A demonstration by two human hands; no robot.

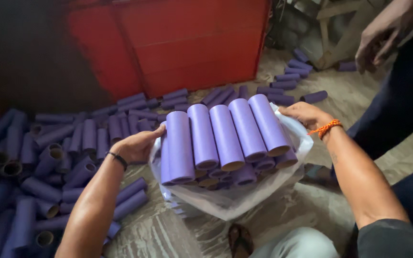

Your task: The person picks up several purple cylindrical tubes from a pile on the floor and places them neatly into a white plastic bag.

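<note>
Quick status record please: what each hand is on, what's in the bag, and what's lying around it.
left hand: pressed against the left side of the tube bundle
right hand: on the bundle's right side, at the plastic bag rim
bundle: purple cardboard tubes stacked in rows, open ends toward the camera
bag: clear, open, on the floor
loose tubes: piled at left
other person's hand: top right, empty

Pretty soft daylight here, brightest on the purple tubes (225, 136) in the middle. Left of them it drops into deep shadow, far pile going murky. Slight blur toward the frame edges, no harsh glare.
</note>
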